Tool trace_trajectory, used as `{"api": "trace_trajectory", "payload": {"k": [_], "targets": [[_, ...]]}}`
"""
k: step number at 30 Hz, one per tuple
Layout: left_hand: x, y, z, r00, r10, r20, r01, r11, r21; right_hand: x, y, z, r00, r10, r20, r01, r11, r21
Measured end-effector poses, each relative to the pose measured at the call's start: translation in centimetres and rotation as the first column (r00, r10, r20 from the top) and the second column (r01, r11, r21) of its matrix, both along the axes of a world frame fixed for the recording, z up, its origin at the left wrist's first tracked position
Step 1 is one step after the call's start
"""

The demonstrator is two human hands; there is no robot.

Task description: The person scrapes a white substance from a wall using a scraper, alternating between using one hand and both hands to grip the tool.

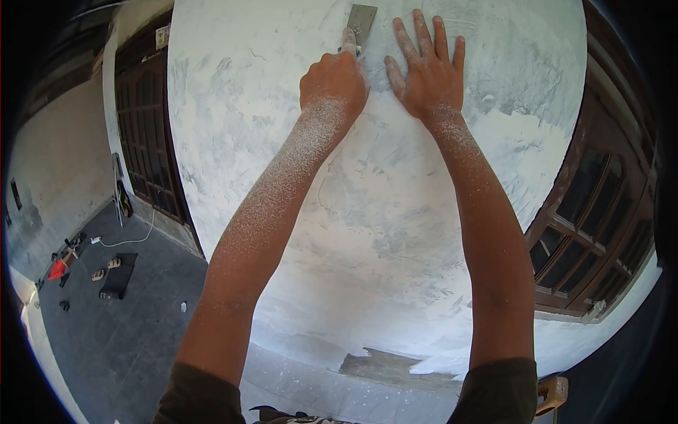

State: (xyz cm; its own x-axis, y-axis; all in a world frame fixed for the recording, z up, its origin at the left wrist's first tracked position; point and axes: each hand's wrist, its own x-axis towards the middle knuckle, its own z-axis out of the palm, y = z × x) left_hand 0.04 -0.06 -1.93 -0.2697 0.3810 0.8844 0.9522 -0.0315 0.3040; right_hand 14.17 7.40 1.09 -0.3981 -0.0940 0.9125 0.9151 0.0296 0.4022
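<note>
My left hand (333, 85) is closed around the handle of a putty knife (362, 23), with the index finger stretched along it toward the blade. The flat grey blade points up and lies at the wall's surface. Beside it, my right hand (432, 76) is spread open, palm toward the patchy white wall (395, 205), and appears to rest on it. White dust covers the left forearm thickly and the right wrist more lightly. The wall shows grey smears and uneven white filler. The knife's handle is mostly hidden by my fist.
Left is a dark wooden door (145, 127); right is a brown-framed window (586, 219). On the grey floor (159, 275) lie a dark mat (120, 275), sandals (113, 263), a white cable (134, 242) and a red item (56, 269). A wooden piece (552, 394) stands at lower right.
</note>
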Motion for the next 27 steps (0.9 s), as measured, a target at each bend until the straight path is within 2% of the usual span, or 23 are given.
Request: {"api": "trace_trajectory", "payload": {"k": [1,3,5,6,8,10,13,16,17,19,20,23,24,25,27], "targets": [[-0.3,0.5,0.8,1.000,-0.003,0.002,0.003,1.000,-0.001,0.0,0.3,0.2,1.000,0.024,0.009,-0.024,1.000,0.018],[-1.1,0.9,2.9,0.998,0.003,-0.061,0.005,0.992,0.123,-0.2,0.3,-0.1,0.998,0.050,0.026,-0.050,0.998,0.029],[-1.0,0.4,2.9,0.995,0.017,-0.099,-0.005,0.993,0.117,-0.4,-0.4,-0.1,0.995,-0.097,-0.005,0.097,0.995,-0.003],[-0.8,0.4,2.2,0.998,0.006,-0.059,0.000,0.995,0.102,-0.3,-0.5,0.0,0.995,-0.097,-0.004,0.097,0.995,-0.006],[-0.2,0.4,0.5,1.000,-0.007,-0.023,0.009,0.997,0.083,-0.1,-0.6,0.1,0.990,0.138,0.031,-0.135,0.987,-0.081],[0.3,-0.3,-1.2,1.000,-0.016,0.025,0.017,0.999,-0.040,-0.1,-0.6,-0.2,0.988,0.150,0.031,-0.147,0.986,-0.083],[-0.3,0.4,-0.3,1.000,-0.017,-0.018,0.018,0.998,0.055,-0.1,-0.7,-0.1,0.985,0.170,0.017,-0.168,0.983,-0.079],[-1.4,1.2,3.6,0.996,-0.034,-0.087,0.044,0.993,0.111,-0.1,-1.0,-0.1,0.984,0.175,0.014,-0.173,0.981,-0.087],[-1.6,0.9,3.9,0.996,-0.037,-0.086,0.046,0.993,0.110,-0.1,-1.0,-0.1,0.984,0.177,0.015,-0.175,0.981,-0.089],[-1.7,-0.3,4.3,0.999,-0.051,-0.012,0.050,0.997,-0.055,0.0,-0.9,0.0,0.983,0.179,0.025,-0.177,0.981,-0.083],[-1.6,-0.1,2.8,0.995,-0.010,-0.100,0.014,0.999,0.036,0.0,-0.9,-0.1,0.982,0.185,0.037,-0.181,0.980,-0.078],[-0.9,-0.3,-0.8,0.999,0.018,-0.045,-0.018,1.000,0.012,-0.2,-1.4,-0.3,0.983,0.185,0.014,-0.182,0.977,-0.112],[-1.0,-0.3,-0.9,0.999,0.016,-0.048,-0.017,1.000,-0.019,-0.2,-1.0,-0.3,0.983,0.182,0.011,-0.180,0.978,-0.106],[-1.2,-0.1,-0.3,0.999,0.013,-0.052,-0.014,1.000,-0.013,-0.2,-0.4,-0.4,0.994,0.111,0.010,-0.110,0.992,-0.070],[-1.7,0.6,1.6,0.997,-0.002,-0.074,0.007,0.997,0.072,-0.1,0.2,-0.4,0.999,0.033,0.005,-0.033,0.999,-0.028]]}}
